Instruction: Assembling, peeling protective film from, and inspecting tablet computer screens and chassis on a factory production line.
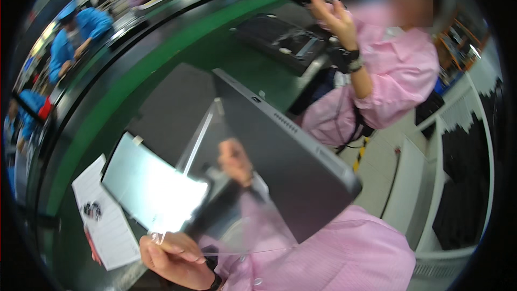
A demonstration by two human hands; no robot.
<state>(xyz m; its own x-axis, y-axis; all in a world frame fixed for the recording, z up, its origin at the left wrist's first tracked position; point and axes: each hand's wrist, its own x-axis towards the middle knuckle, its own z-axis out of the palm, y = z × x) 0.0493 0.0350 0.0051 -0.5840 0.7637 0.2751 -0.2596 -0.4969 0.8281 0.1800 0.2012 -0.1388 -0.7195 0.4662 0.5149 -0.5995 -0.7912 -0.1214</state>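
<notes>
Entries, left to right.

White printed paper sheet [116,240]: flat near the bench edge, small black object [92,210] on it.

Pale, glare-lit, glossy rectangular panel [134,175]: face up, just beside the sheet; small light tab at its upper edge.

Left hand [175,261]: thumb and fingers closed in a pinch on the near corner of the film next listed; no gap at the fingertips.

Clear, thin, flexible plastic film [221,221]: stretched between the left hand and the slab's side, standing away from the slab at the pinched corner. Whether coming off or going on, cannot be told. Handling, as judged: keep the pinch at the extreme corner, move slowly with even tension, hold the film low to the face rather than twisted, and let no fold or fingertip touch the face.

Hand shape with pink cuff [235,161]: appears in or through the film; reflection or right hand, cannot be told.

Dark grey, flat, round-cornered tablet-like slab [285,167]: raised and tilted above the bench, edge with port and speaker holes uppermost. Handling, as judged: steady it by the rim, its angle constant against the pull.

Right hand: grip and openness cannot be told; pink right sleeve [350,250] lies below the slab.
</notes>
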